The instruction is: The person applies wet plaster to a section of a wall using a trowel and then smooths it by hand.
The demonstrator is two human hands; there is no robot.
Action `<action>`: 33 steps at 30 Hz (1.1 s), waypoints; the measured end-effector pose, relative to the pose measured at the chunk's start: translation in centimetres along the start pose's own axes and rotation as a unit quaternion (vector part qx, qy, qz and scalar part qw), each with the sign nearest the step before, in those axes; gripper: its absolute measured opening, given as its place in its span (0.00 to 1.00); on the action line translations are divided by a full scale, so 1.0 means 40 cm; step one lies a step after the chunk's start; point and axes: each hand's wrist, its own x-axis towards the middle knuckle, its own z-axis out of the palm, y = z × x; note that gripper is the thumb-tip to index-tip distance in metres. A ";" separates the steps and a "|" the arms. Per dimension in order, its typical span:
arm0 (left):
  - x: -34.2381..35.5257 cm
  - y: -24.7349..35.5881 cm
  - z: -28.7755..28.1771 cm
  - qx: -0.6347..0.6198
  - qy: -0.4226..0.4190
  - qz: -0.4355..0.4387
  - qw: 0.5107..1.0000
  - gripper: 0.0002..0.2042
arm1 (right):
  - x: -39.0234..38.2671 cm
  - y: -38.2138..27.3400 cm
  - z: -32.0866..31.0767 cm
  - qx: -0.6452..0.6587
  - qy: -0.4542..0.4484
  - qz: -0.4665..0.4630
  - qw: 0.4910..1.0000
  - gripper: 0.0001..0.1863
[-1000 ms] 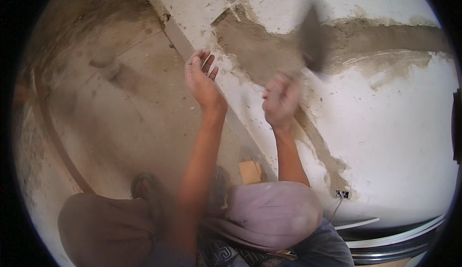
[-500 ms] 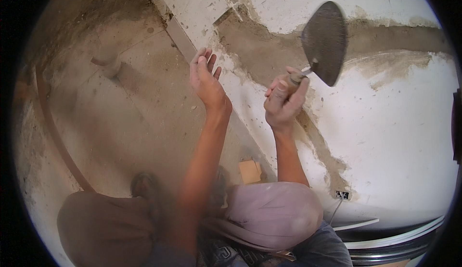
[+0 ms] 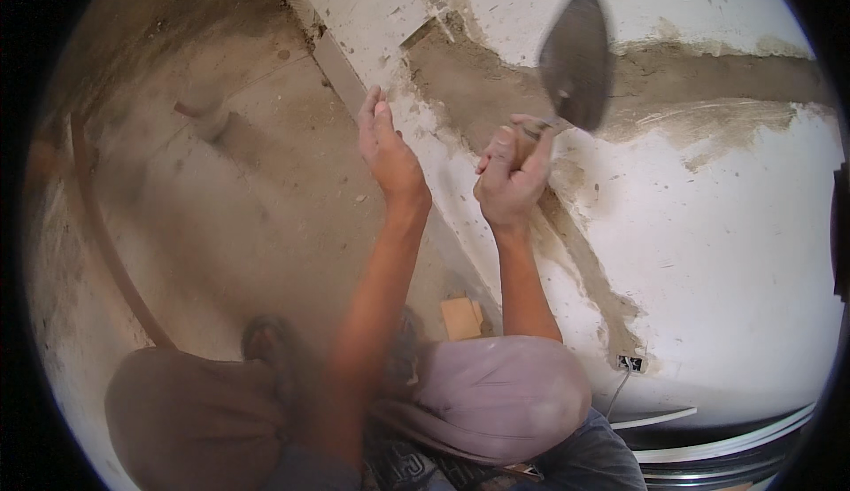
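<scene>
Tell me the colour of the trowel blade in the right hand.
Dark grey metal trowel blade, blurred, held in the right hand; head view.

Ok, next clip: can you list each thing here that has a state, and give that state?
Right hand: closed around the trowel handle.
Trowel: raised, blade blurred, in front of the wall.
Left hand: open, empty, fingers straight.
Wall channel: filled with grey mortar.
Wall socket: cable hanging from it.
</scene>
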 end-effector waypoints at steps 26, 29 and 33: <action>0.056 0.003 -0.023 0.055 0.001 0.115 0.992 0.30 | 0.053 -0.045 0.055 -0.154 -0.031 -0.022 0.987 0.18; 0.057 0.009 -0.029 0.054 0.005 0.113 0.992 0.30 | 0.031 -0.056 0.055 -0.108 -0.017 -0.087 0.990 0.19; 0.059 0.000 -0.030 0.056 -0.010 0.117 0.992 0.30 | 0.032 -0.004 0.057 -0.028 -0.010 -0.026 0.999 0.21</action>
